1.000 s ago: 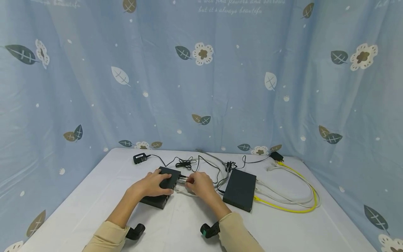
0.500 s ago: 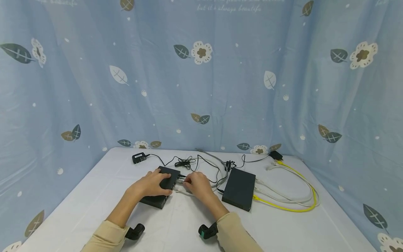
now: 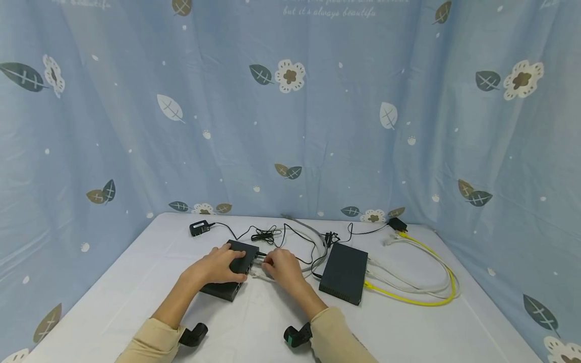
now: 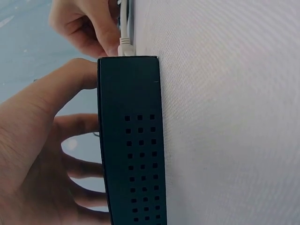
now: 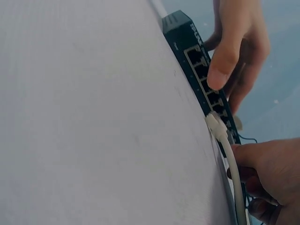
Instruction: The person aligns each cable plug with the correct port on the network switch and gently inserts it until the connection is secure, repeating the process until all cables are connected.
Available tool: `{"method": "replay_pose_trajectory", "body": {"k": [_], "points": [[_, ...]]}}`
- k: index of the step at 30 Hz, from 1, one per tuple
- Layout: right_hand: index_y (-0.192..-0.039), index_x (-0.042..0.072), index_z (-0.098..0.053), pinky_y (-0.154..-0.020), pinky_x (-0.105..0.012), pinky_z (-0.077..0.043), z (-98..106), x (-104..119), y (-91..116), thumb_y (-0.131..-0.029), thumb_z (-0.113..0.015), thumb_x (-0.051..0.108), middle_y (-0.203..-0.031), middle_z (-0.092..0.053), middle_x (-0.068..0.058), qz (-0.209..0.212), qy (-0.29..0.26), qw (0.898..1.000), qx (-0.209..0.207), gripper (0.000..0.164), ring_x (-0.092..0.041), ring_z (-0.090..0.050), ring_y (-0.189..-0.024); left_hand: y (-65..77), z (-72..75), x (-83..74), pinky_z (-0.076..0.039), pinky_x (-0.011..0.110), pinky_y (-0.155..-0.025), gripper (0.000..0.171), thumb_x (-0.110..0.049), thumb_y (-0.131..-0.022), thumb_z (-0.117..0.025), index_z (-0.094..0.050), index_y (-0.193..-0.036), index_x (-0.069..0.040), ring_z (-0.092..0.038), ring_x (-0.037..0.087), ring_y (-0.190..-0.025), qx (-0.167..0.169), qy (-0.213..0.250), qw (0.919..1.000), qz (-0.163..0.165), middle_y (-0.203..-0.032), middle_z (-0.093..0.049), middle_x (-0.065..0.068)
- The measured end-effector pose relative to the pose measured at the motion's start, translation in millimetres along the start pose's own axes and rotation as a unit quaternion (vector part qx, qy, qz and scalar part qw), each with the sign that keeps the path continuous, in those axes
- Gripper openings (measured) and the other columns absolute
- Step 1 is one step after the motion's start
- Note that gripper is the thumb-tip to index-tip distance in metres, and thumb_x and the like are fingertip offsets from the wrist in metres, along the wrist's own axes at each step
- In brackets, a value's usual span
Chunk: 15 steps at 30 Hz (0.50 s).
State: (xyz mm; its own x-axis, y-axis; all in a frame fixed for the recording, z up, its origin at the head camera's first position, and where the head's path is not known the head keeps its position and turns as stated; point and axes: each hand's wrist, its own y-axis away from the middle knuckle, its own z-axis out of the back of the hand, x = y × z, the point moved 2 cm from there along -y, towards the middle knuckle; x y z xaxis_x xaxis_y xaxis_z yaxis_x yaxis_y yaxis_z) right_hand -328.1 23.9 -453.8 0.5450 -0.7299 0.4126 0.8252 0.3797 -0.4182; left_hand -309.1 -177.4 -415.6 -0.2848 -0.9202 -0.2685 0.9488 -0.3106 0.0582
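My left hand (image 3: 218, 266) rests on a dark network switch (image 3: 222, 290) at the left, fingers spread over its top and thumb near the port side. In the right wrist view its row of ports (image 5: 200, 71) faces me. My right hand (image 3: 285, 269) is beside those ports, pinching a grey network cable (image 3: 259, 261) near its plug. Its fingertips partly hide that plug, so I cannot tell whether it is fully seated. A white network cable (image 5: 235, 180) runs to a port alongside. A black power plug (image 3: 262, 253) sits at the switch's far end.
A second dark switch (image 3: 344, 275) lies to the right, with white cables and a yellow cable (image 3: 422, 303) at its ports. Power adapters (image 3: 199, 228) and bundled black cords (image 3: 265, 236) lie along the back. A patterned curtain (image 3: 290, 126) hangs behind the table.
My right hand has moved slightly left, closer to the left switch's ports, still pinching the cable. My left hand stays on the switch. The head view has shifted a little.
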Motion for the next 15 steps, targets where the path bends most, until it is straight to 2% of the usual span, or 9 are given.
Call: {"method": "replay_pose_trajectory", "body": {"k": [11,15], "points": [[-0.087,0.015,-0.077,-0.058,-0.017,-0.046,4.6,5.0,0.6,-0.089,-0.073,0.021,-0.075,-0.070,0.007,-0.011,-0.008,1.000,0.007,0.008,-0.002,-0.058,-0.064,1.0,2.5,-2.3,-0.041,0.071,-0.094,0.073,-0.054,-0.080,-0.074,-0.057,-0.139,-0.016,-0.046,0.055,-0.125,0.007,-0.007,1.0000,-0.002,-0.147,-0.041,0.030],[-0.088,0.015,-0.077,-0.058,-0.018,-0.046,4.3,4.2,0.2,-0.089,-0.073,0.022,-0.074,-0.070,0.008,-0.023,-0.014,1.000,0.016,0.008,-0.001,-0.058,-0.064,2.1,3.4,-2.0,-0.038,0.074,-0.095,0.073,-0.054,-0.081,-0.073,-0.056,-0.141,-0.015,-0.042,0.059,-0.128,0.016,0.001,0.9999,-0.002,-0.149,-0.036,0.034]]}}
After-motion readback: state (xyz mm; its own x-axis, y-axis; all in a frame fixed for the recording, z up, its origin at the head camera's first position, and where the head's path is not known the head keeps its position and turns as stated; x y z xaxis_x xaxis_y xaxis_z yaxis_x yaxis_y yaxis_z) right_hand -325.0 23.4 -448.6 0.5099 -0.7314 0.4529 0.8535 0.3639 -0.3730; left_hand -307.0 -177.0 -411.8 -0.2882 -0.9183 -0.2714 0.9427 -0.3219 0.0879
